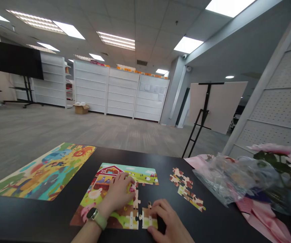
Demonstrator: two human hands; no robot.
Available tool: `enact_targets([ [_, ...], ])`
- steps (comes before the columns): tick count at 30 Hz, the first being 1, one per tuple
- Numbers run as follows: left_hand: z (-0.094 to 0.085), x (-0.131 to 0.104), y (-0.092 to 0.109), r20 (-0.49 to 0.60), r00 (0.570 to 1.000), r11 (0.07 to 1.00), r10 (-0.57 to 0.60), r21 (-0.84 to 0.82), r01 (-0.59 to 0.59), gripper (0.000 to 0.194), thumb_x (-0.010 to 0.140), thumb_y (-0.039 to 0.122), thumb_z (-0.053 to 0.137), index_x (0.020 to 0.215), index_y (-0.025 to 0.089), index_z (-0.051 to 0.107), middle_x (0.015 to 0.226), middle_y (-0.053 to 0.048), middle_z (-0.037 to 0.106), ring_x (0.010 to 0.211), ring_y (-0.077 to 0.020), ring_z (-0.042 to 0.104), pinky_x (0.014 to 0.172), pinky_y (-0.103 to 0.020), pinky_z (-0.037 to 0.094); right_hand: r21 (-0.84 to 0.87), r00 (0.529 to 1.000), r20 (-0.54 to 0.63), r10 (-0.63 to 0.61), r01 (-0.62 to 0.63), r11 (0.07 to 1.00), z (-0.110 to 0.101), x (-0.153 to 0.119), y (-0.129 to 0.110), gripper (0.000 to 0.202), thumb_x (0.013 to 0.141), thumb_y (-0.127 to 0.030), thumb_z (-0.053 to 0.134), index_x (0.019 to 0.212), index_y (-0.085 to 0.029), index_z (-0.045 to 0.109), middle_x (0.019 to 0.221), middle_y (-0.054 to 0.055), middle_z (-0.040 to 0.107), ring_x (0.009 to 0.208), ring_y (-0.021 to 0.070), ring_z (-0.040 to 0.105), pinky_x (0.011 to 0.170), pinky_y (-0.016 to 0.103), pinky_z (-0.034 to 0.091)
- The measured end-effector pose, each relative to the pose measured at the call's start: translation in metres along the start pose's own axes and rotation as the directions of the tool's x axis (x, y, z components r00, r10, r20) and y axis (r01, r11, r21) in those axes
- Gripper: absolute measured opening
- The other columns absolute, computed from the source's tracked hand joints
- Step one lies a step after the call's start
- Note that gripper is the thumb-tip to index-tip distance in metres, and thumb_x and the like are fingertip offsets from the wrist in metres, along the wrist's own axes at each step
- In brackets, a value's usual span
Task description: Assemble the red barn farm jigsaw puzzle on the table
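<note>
1. Pressing flat on the partly assembled farm-scene cardboard jigsaw puzzle [115,199], the left hand [118,194] lay palm down with fingers together over the barn-and-animals area, at about 10 o'clock from the right hand; a watch with a pale green strap [97,217] sat on that wrist. It pinned the puzzle down and gripped nothing.
2. The right hand [167,219] rested at the puzzle's lower right edge, its fingertips closed on a small fence-printed cardboard puzzle piece [149,218] that lay on the black table [223,226], just beside the assembled edge and seemingly not yet locked in.
3. By my judgement, the step in hand was the seating of that piece into the gap on the puzzle's right side. The next move would have called for the tabs to be lined up with the neighbouring piece and a light downward press, with the left hand keeping the assembled part from sliding.
4. Both forearms entered from 6 o'clock, wrists low and near the tabletop, the hands near each other but apart.
5. A loose joined cluster of brown-and-green puzzle pieces [187,190] lay at 2 o'clock from the right hand, apart from the main puzzle.
6. A second, finished jungle-coloured cardboard puzzle [44,173] lay at 9 o'clock, overhanging the table's left edge.
7. A crumpled clear plastic bag [233,179] rested on pink paper at 3 o'clock, beside pink flowers [274,150].
</note>
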State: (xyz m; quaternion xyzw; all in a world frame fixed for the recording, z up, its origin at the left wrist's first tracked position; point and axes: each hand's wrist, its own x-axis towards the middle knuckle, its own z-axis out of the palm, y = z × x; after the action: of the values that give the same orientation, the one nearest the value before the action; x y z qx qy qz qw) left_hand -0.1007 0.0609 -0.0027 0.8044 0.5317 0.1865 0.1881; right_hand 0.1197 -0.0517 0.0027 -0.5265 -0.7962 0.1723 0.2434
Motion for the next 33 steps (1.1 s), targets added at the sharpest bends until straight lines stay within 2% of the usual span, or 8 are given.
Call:
enact_targets([
  [4, 0.0, 0.0, 0.002, -0.002, 1.0, 1.0, -0.003, 0.009, 0.003, 0.036, 0.072, 0.031, 0.06, 0.107, 0.031, 0.069, 0.135, -0.007, 0.057, 0.132, -0.0328, 0.046, 0.109, -0.052, 0.03, 0.008, 0.994, 0.044, -0.099, 0.098, 0.995, 0.001, 0.002, 0.003, 0.025, 0.079, -0.011, 0.069, 0.101, -0.023, 0.072, 0.111, 0.006, 0.063, 0.107, 0.0201, 0.062, 0.094, 0.028, 0.05],
  [9, -0.001, 0.0, 0.003, 0.006, 1.0, 1.0, -0.003, 0.023, 0.003, 0.037, 0.073, 0.031, 0.06, 0.109, 0.03, 0.069, 0.137, -0.007, 0.056, 0.132, -0.0323, 0.045, 0.108, -0.051, 0.031, -0.004, 0.992, 0.05, -0.116, 0.116, 0.993, 0.003, 0.003, 0.001, 0.026, 0.081, -0.011, 0.071, 0.102, -0.026, 0.074, 0.11, 0.005, 0.064, 0.106, 0.0191, 0.062, 0.094, 0.027, 0.049],
  [20, -0.002, -0.002, 0.006, 0.026, 1.0, 0.998, -0.009, 0.056, 0.007, 0.039, 0.075, 0.031, 0.058, 0.113, 0.03, 0.068, 0.14, -0.007, 0.054, 0.135, -0.033, 0.044, 0.111, -0.052, 0.029, -0.023, 0.996, -0.004, -0.09, 0.09, 0.996, 0.007, 0.001, 0.001, 0.025, 0.08, -0.011, 0.071, 0.099, -0.025, 0.074, 0.116, 0.005, 0.064, 0.109, 0.0203, 0.061, 0.096, 0.028, 0.048],
  [28, -0.006, -0.004, 0.007, 0.064, 0.998, 0.997, -0.005, 0.071, 0.0, 0.041, 0.078, 0.033, 0.059, 0.118, 0.029, 0.067, 0.145, -0.009, 0.051, 0.139, -0.0345, 0.041, 0.113, -0.054, 0.028, -0.107, 1.0, 0.005, -0.006, 0.006, 0.994, 0.018, 0.002, -0.001, 0.02, 0.076, -0.013, 0.071, 0.093, -0.024, 0.072, 0.109, 0.005, 0.064, 0.103, 0.0227, 0.06, 0.092, 0.032, 0.048],
  [30, -0.01, -0.008, 0.006, 0.112, 0.994, 0.997, 0.018, 0.066, -0.025, 0.052, 0.075, 0.043, 0.068, 0.126, 0.032, 0.065, 0.152, -0.009, 0.047, 0.144, -0.0367, 0.036, 0.117, -0.055, 0.025, -0.104, 1.0, 0.001, 0.001, -0.001, 0.995, 0.02, 0.003, 0.0, 0.022, 0.077, -0.013, 0.07, 0.094, -0.025, 0.073, 0.109, 0.005, 0.064, 0.103, 0.0228, 0.059, 0.092, 0.033, 0.048],
  [33, -0.017, -0.014, 0.007, 0.238, 0.97, 0.994, 0.058, 0.074, -0.077, 0.095, 0.057, 0.057, 0.082, 0.145, 0.034, 0.052, 0.163, -0.01, 0.032, 0.151, -0.0409, 0.022, 0.121, -0.057, 0.016, -0.091, 1.0, 0.003, -0.002, 0.003, 0.996, 0.019, 0.002, 0.0, 0.023, 0.078, -0.013, 0.068, 0.096, -0.027, 0.073, 0.11, 0.005, 0.063, 0.105, 0.0227, 0.059, 0.093, 0.032, 0.048],
])
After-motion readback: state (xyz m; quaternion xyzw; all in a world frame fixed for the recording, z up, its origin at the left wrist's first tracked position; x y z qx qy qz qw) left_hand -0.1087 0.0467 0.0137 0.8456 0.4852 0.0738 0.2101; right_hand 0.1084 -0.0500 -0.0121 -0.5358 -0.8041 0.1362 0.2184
